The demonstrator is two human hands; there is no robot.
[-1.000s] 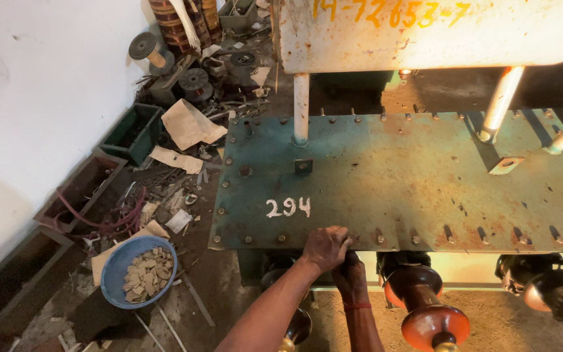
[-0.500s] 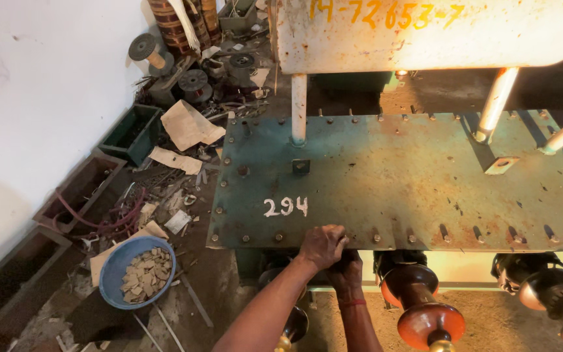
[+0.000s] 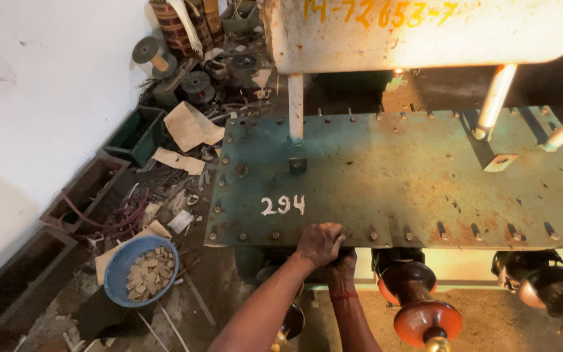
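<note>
Grip state, head view: left hand [image 3: 319, 242] is curled over the near edge of the green steel cover plate [image 3: 412, 176], fingers pressed together on top of the bolted flange, palm down. Right hand [image 3: 341, 266] sits just below and to the right of it, tucked under the same edge; its fingers are hidden beneath the plate, so I cannot tell whether they are spread or closed on anything.

Plate: lies flat, lower centre to right of frame, long axis running left to right across the picture. Rusty patches on green paint, a row of bolts [image 3: 373, 235] along the near edge, white painted digits to the left of the hands.

Hand pose: both forearms rise from the bottom centre of the frame, converging toward the plate edge. Left forearm slants up and right; right forearm is nearly vertical, with a red thread at the wrist.

Surroundings: brown ceramic bushing [image 3: 418, 306] hangs below the plate edge, just right of the hands. White cylindrical tank [image 3: 425, 32] spans the top of frame on white pipe legs. Blue bowl of scrap pieces [image 3: 139, 270] stands on the floor at lower left, amid paper and wire litter.
</note>
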